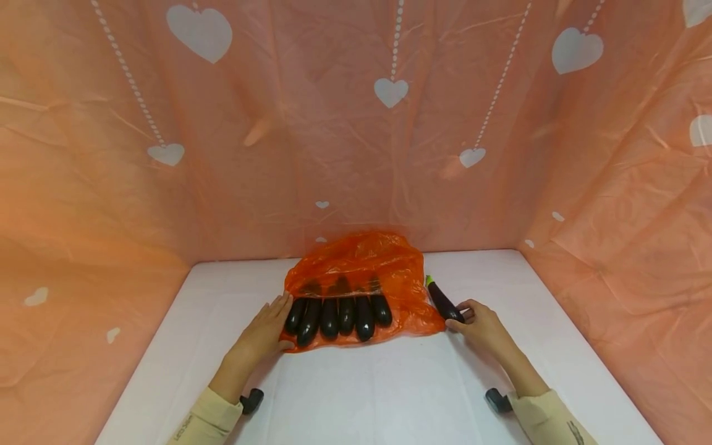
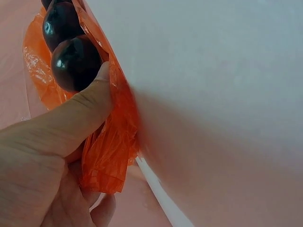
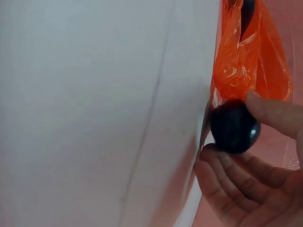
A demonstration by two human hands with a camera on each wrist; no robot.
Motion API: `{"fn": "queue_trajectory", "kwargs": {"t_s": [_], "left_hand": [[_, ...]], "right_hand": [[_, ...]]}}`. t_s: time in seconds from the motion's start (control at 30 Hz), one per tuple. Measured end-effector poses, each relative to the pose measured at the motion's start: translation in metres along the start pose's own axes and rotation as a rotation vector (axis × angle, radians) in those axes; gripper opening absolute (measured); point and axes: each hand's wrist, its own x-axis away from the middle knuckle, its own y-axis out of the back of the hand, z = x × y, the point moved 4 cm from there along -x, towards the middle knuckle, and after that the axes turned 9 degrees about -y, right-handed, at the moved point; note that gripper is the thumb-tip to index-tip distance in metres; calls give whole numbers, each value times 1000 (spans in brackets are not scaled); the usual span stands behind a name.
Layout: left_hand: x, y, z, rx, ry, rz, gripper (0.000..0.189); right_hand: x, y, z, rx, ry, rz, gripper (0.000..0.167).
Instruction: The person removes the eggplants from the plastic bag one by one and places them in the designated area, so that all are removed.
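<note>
wrist views dim, perhaps slightly soft; small glints on eggplants (image 2: 75, 66)

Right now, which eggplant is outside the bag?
The rightmost eggplant, pinched in the right hand: its green stem is uncovered, while the other six eggplants lie in the bag.

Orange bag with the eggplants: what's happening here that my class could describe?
A person's left hand holds the left edge of the orange plastic bag on a white table. Six eggplants lie side by side in its mouth, stem ends under the plastic, rounded ends uncovered. The right hand grips the rounded end of a seventh eggplant, which is outside the bag, at its right side.
</note>
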Motion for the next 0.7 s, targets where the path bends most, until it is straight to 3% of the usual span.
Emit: {"fn": "queue_trajectory", "kwargs": {"t_s": [0.3,0.7], "left_hand": [[0,0,-1,3,-4,-7,100],[2,2,-3,-24,-17,-20,98]], "right_hand": [[-4,0,3,56,-54,29,50],[-1,5,10,87,-34,16,55]]}}
